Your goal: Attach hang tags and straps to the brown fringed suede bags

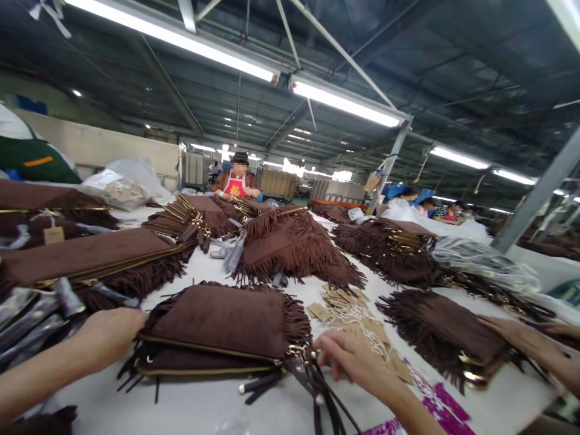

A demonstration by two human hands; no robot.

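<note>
Two dark brown fringed suede bags (226, 317) lie one on the other in front of me, brass zips facing me. My left hand (113, 332) is closed at their left corner, its fingertips hidden behind the fringe. At the right end, my right hand (347, 359) has loosely bent fingers that stand apart, close beside the brass clasps (299, 349). I cannot make out anything held in it. Dark leather straps (317, 393) hang from these clasps toward the table edge.
Kraft paper tags (357, 314) with white strings lie beyond my right hand. Fringed bags (294, 244) are heaped behind, with plastic-wrapped straps (34, 320) at left. At right, a co-worker's hand (521, 338) rests on another bag (446, 326). Another person (238, 181) works across the table.
</note>
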